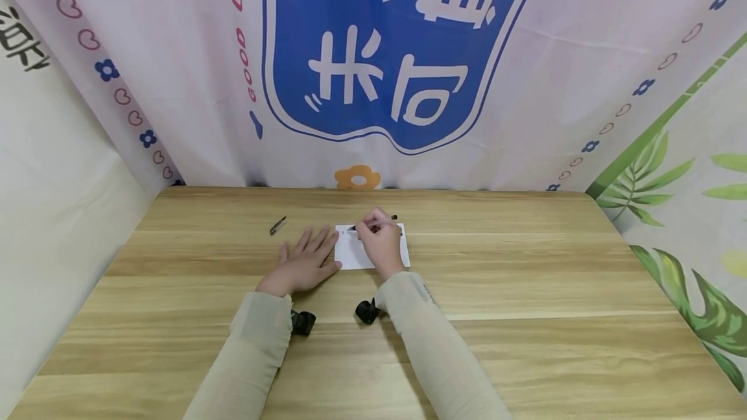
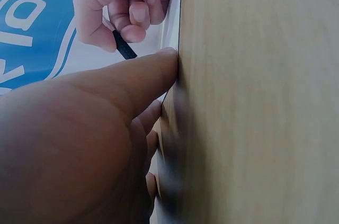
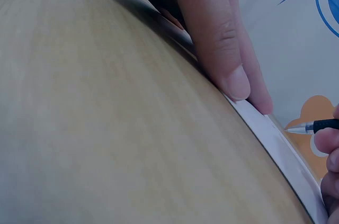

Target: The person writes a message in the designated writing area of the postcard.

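A white sheet of paper (image 1: 353, 255) lies on the wooden table, with a small dark mark near its upper left corner. My right hand (image 1: 380, 242) rests over the paper's right part and pinches a pen (image 1: 353, 229) with a black grip. In the right wrist view the pen's metal tip (image 3: 301, 128) points left, over the sheet. My left hand (image 1: 302, 266) lies spread on the table, its thumb and a fingertip on the paper's left edge. The left wrist view shows the right fingers (image 2: 139, 15) curled around the pen, beyond the left thumb (image 2: 153, 75).
A small dark item with a clip (image 1: 277, 225), maybe a pen cap, lies beyond my left hand. Black wrist devices (image 1: 303, 323) sit at both cuffs. A printed curtain (image 1: 513, 128) hangs behind the wooden table (image 1: 525, 264), and a leaf-patterned cloth (image 1: 671, 225) borders the right side.
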{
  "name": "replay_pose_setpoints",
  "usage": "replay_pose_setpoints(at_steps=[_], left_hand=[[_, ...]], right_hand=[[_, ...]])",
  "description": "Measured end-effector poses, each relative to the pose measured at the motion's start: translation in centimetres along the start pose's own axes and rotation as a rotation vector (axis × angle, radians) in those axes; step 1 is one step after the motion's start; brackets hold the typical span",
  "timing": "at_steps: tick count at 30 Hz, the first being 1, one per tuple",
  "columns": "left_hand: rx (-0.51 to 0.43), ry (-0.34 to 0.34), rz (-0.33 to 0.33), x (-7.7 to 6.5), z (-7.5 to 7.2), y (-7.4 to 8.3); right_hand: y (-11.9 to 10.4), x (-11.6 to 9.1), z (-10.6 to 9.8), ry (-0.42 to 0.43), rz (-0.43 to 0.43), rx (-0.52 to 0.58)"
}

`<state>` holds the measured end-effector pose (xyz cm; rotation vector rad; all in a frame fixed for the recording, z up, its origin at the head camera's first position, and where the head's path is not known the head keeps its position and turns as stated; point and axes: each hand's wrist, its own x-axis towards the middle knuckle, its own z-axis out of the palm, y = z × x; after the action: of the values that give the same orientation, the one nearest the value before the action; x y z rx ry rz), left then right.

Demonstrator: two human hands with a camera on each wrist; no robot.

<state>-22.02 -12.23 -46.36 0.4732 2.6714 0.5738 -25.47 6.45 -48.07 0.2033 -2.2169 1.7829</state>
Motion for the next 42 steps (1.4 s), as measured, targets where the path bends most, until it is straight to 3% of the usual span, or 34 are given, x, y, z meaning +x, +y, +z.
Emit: replay_pose_setpoints(at_steps=[19,30,42], left_hand=[[-0.017,-0.018,-0.002,-1.5,-1.3,1.7],[-0.017,-0.017,-0.012,-1.2,-1.2,1.5],[-0.008,0.002,-0.003,-0.1,0.0,0.1]], right_hand=[[0.1,0.0,-0.1,-0.056,0.004,-0.016],[0.2,0.0,-0.1,-0.054,-0.011,-0.03],[0.3,0.1,-0.1,-0.047,-0.009,-0.011]])
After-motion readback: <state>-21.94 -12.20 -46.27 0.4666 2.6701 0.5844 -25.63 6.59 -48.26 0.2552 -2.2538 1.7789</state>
